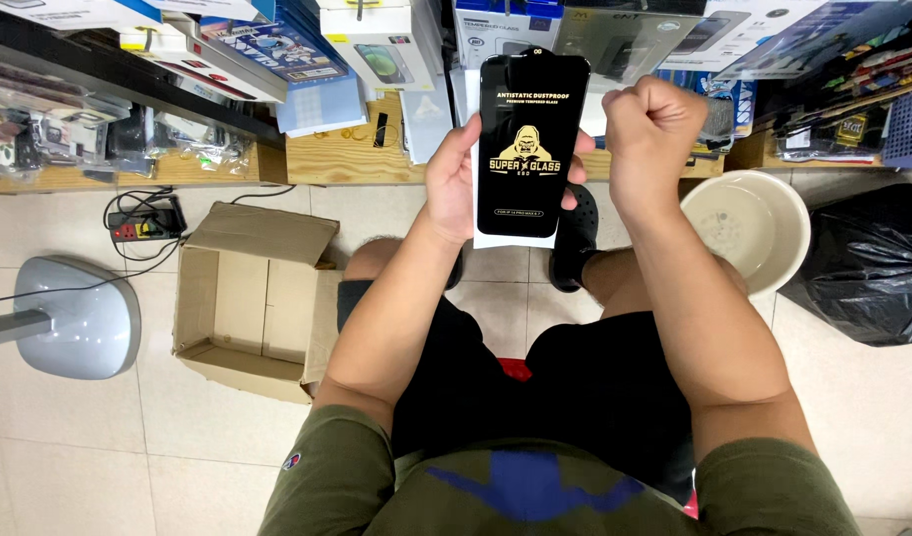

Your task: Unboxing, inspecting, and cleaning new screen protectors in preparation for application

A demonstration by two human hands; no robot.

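Left hand [454,184] is grasping a black flat packet [531,144], holding it upright in front of the shelf [357,154], above the knees. Right hand [650,119] is clenching into a fist just beside packet's upper rt edge. Open cardboard box [248,303] is sitting on floor to the left.

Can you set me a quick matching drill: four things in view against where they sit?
Things:
1. black phone-shaped package
2. open cardboard box
3. cream bowl
4. black plastic bag

Places:
A. far right, on the floor
B. floor, left of the person's knees
C. held up in the left hand
D. floor, just beyond the right forearm

The right hand is a closed fist beside the package's upper edge.

Pairs: 1-C, 2-B, 3-D, 4-A
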